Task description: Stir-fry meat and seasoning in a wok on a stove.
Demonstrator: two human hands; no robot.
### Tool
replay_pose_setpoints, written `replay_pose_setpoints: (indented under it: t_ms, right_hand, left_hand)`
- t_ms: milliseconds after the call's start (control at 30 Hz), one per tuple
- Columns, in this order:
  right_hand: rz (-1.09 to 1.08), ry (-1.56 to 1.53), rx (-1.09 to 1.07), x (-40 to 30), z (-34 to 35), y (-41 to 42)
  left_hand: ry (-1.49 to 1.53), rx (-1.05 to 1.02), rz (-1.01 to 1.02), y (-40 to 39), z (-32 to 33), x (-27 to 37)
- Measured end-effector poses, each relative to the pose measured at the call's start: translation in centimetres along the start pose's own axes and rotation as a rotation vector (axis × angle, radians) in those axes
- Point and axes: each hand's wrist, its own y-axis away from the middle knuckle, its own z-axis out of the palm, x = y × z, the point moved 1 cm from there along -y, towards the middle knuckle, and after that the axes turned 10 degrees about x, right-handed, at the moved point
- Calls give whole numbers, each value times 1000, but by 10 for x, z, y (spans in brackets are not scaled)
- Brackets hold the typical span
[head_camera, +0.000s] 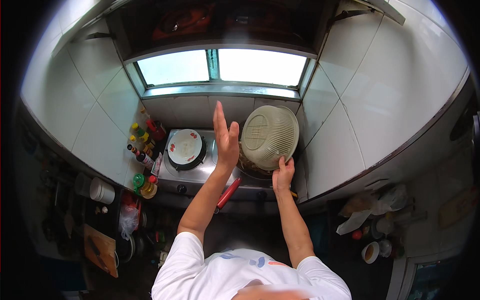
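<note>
My right hand grips the rim of a pale green plastic colander, which is tipped on its side over a wok on the right of the gas stove. Food shows in the wok below the colander, too small to name. My left hand is raised just left of the colander, its fingers extended and holding nothing. The wok's red handle points towards me beneath my left forearm. A white plate with red fruit prints rests on the left burner.
Sauce and oil bottles line the stove's left side. A knife lies on a wooden cutting board at lower left. Tiled walls flank the stove, with a window behind. Plastic bags and a small bowl are at lower right.
</note>
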Motion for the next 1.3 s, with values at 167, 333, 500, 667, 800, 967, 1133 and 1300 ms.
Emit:
replay_pose_setpoints:
  t_ms: [167, 333, 500, 667, 800, 967, 1133, 1300]
  right_hand:
    - [259, -328, 145, 20, -18, -10]
    - [310, -325, 243, 19, -32, -29]
    - [404, -338, 370, 22, -47, -30]
    - [462, -314, 204, 22, -19, -32]
    - [290, -283, 101, -16, -16, -15]
    - [-5, 183, -197, -33, 11, 43]
    - [-1128, 928, -1078, -32, 47, 136]
    - [-1064, 835, -1293, -18, 55, 185]
  left_hand:
    - [-994, -609, 440, -18, 65, -158]
    - [-759, -328, 473, -36, 89, -144]
    - [-788, -123, 597, -38, 92, -108]
    - [-1045, -592, 515, -12, 77, -130]
    - [-450, -150, 372, -8, 11, -82]
    - [-86, 9, -156, 116, -86, -87]
    - [498, 278, -528, 197, -127, -60]
    - [499, 644, -557, 241, -191, -72]
